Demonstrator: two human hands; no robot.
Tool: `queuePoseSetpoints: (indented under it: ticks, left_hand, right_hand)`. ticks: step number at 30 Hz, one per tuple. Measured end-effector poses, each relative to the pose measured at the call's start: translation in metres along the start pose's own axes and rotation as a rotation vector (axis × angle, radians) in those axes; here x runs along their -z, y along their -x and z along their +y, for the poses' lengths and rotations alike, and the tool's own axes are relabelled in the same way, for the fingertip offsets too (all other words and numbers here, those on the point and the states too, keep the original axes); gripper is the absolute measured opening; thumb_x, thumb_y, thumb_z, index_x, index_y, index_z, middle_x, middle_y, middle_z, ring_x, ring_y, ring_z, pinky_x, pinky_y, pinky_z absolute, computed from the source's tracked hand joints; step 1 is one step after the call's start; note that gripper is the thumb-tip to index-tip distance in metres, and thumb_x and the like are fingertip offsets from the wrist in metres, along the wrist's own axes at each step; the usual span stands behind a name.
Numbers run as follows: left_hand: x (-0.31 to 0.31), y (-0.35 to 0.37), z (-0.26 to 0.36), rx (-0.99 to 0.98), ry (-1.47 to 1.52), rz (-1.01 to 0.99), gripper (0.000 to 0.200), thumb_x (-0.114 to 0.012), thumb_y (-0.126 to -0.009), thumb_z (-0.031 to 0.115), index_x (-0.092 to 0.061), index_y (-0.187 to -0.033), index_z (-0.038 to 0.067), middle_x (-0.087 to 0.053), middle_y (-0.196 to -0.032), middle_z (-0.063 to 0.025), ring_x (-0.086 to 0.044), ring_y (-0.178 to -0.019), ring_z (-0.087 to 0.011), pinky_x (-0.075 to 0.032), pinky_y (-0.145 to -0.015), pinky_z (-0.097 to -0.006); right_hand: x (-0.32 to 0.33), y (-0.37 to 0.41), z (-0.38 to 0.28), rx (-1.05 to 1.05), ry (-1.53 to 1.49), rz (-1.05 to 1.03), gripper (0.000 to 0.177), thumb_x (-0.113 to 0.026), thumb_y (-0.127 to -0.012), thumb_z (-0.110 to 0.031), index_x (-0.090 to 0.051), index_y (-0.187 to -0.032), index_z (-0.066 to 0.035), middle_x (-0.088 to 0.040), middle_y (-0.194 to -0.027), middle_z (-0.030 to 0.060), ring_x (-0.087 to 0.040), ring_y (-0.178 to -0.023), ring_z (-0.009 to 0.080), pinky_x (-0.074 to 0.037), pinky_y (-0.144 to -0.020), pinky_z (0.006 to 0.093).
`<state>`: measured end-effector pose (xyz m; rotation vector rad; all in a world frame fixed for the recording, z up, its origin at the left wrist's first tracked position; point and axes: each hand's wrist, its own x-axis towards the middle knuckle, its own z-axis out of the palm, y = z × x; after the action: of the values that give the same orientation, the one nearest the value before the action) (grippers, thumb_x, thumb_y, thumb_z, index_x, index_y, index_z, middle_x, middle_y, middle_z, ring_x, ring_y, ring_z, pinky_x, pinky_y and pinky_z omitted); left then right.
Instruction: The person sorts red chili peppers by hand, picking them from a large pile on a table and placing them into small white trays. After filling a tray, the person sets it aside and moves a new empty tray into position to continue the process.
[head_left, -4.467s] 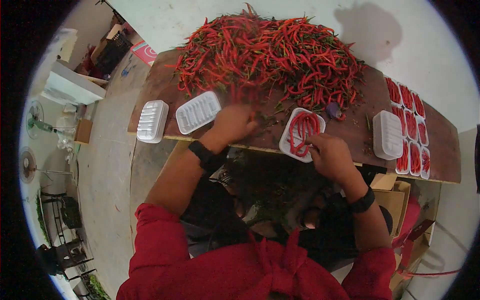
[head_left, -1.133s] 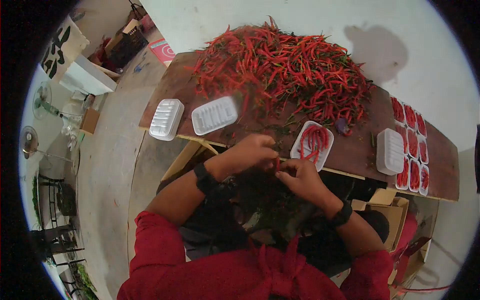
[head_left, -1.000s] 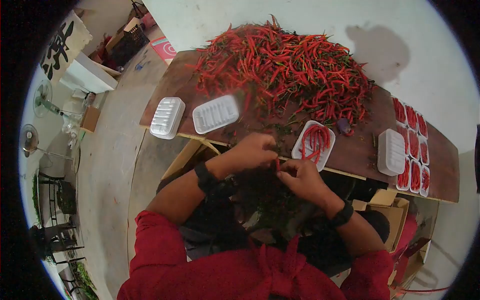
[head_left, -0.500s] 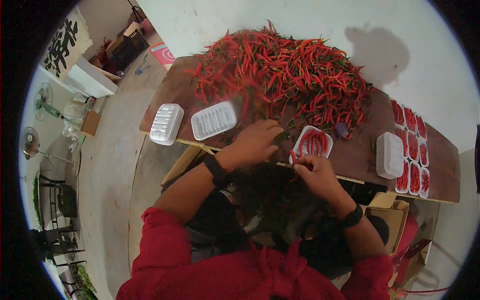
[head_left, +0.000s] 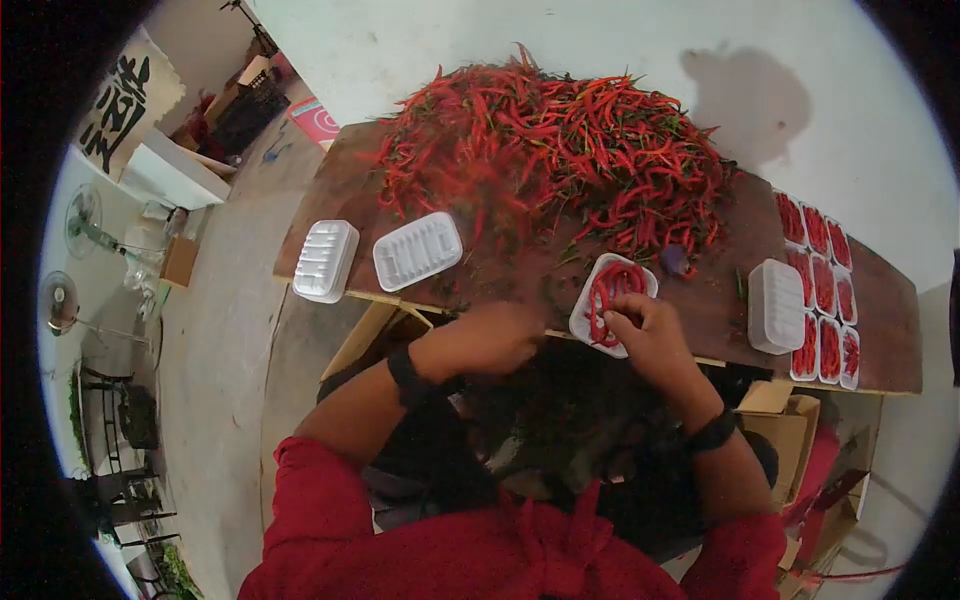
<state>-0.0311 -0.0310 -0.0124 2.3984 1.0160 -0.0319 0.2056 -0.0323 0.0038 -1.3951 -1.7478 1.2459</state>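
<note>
My right hand [head_left: 650,338] reaches over a white tray [head_left: 582,322] at the table's front edge, its fingers closed on a red chili at the tray's lower left. More red chilies [head_left: 624,280] lie curved in that tray. My left hand [head_left: 490,338], blurred by motion, is at the table edge left of the tray; its fingers cannot be made out. Behind both hands a large heap of red chilies [head_left: 600,140] with green stems covers the back of the table [head_left: 340,180].
An empty white tray [head_left: 418,251] and a stack of white trays [head_left: 326,261] are at the left. Another stack [head_left: 776,306] stands at the right, beside several chili-filled trays [head_left: 824,286]. A purple object [head_left: 676,260] lies near the heap. Open cardboard boxes [head_left: 790,440] stand below right.
My right hand has moved from the tray's front edge to over the tray with the chili. My left hand has drawn back toward me and left, away from the heap. The view has shifted slightly.
</note>
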Motion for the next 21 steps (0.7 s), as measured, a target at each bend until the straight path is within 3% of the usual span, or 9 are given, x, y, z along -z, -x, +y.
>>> queuePoseSetpoints:
  ticks: [1,3,5,7,9,10,12,19,21]
  left_hand:
    - [0.001,-0.001,-0.003,0.002,0.000,0.001,0.024,-0.057,-0.076,0.016,-0.057,-0.096,0.004,-0.057,-0.086,-0.0184,-0.057,-0.083,-0.0380,-0.047,-0.074,-0.0464]
    - [0.000,-0.006,-0.013,0.162,-0.044,0.389,0.023,-0.057,-0.077,0.016,-0.057,-0.095,0.003,-0.056,-0.091,-0.0184,-0.056,-0.088,-0.0371,-0.046,-0.077,-0.0456]
    - [-0.003,-0.008,-0.018,0.183,-0.058,0.403,0.024,-0.057,-0.077,0.016,-0.056,-0.098,0.004,-0.056,-0.094,-0.0180,-0.055,-0.091,-0.0368,-0.046,-0.077,-0.0455]
    - [0.000,-0.013,-0.020,0.201,-0.075,0.416,0.026,-0.056,-0.077,0.015,-0.056,-0.100,0.004,-0.055,-0.098,-0.0177,-0.054,-0.093,-0.0365,-0.046,-0.078,-0.0455]
    - [0.002,-0.024,-0.017,0.185,-0.090,0.029,0.033,-0.055,-0.077,0.013,-0.054,-0.109,0.004,-0.053,-0.105,-0.0174,-0.052,-0.097,-0.0367,-0.045,-0.081,-0.0457]
    - [0.000,-0.028,-0.015,0.180,-0.087,0.026,0.033,-0.055,-0.077,0.013,-0.054,-0.109,0.004,-0.053,-0.105,-0.0174,-0.052,-0.097,-0.0367,-0.045,-0.081,-0.0457]
    - [-0.003,-0.036,-0.012,0.084,-0.031,0.338,0.039,-0.054,-0.077,0.012,-0.051,-0.115,0.005,-0.053,-0.104,-0.0174,-0.051,-0.099,-0.0373,-0.045,-0.083,-0.0448]
    - [-0.009,-0.077,-0.028,-0.014,-0.211,0.425,0.047,-0.057,-0.075,0.011,-0.050,-0.122,0.008,-0.051,-0.119,-0.0161,-0.049,-0.109,-0.0355,-0.043,-0.090,-0.0427]
    - [-0.015,-0.082,-0.031,-0.115,-0.253,0.526,0.051,-0.064,-0.067,0.013,-0.052,-0.116,0.008,-0.050,-0.114,-0.0101,-0.049,-0.105,-0.0327,-0.046,-0.082,-0.0418]
  right_hand:
    - [-0.001,0.000,0.000,-0.007,-0.011,-0.003,0.026,-0.058,-0.080,-0.017,-0.064,-0.096,0.002,-0.067,-0.080,0.0127,-0.064,-0.075,0.0175,-0.049,-0.070,0.0303]
    - [-0.002,-0.001,-0.003,-0.009,-0.018,-0.007,0.025,-0.058,-0.081,-0.017,-0.064,-0.095,0.003,-0.067,-0.081,0.0116,-0.063,-0.075,0.0164,-0.049,-0.070,0.0295]
    - [-0.004,0.000,-0.007,0.086,-0.072,0.045,0.019,-0.060,-0.082,-0.013,-0.061,-0.085,0.005,-0.058,-0.070,0.0014,-0.050,-0.066,0.0064,-0.041,-0.059,0.0237]
    - [-0.002,0.001,-0.009,0.079,-0.068,0.049,0.019,-0.060,-0.082,-0.013,-0.061,-0.086,0.005,-0.058,-0.070,0.0013,-0.050,-0.066,0.0064,-0.041,-0.059,0.0236]
    - [0.001,0.003,-0.011,0.061,-0.066,0.056,0.019,-0.059,-0.082,-0.013,-0.061,-0.086,0.005,-0.057,-0.070,0.0011,-0.049,-0.065,0.0064,-0.041,-0.059,0.0235]
    - [0.003,0.004,-0.013,0.028,-0.079,0.055,0.019,-0.060,-0.082,-0.013,-0.061,-0.087,0.005,-0.057,-0.071,0.0010,-0.049,-0.065,0.0064,-0.040,-0.059,0.0235]
    - [0.005,0.005,-0.012,-0.003,-0.091,0.055,0.020,-0.060,-0.082,-0.014,-0.061,-0.087,0.005,-0.057,-0.071,0.0009,-0.049,-0.066,0.0063,-0.040,-0.058,0.0234]
    - [0.013,0.010,0.003,-0.003,-0.067,0.090,0.020,-0.059,-0.082,-0.014,-0.061,-0.087,0.005,-0.055,-0.070,-0.0005,-0.048,-0.064,0.0052,-0.039,-0.056,0.0221]
    - [0.015,0.012,0.006,-0.021,-0.100,0.102,0.019,-0.059,-0.083,-0.013,-0.061,-0.086,0.005,-0.055,-0.070,-0.0009,-0.047,-0.063,0.0049,-0.038,-0.055,0.0219]
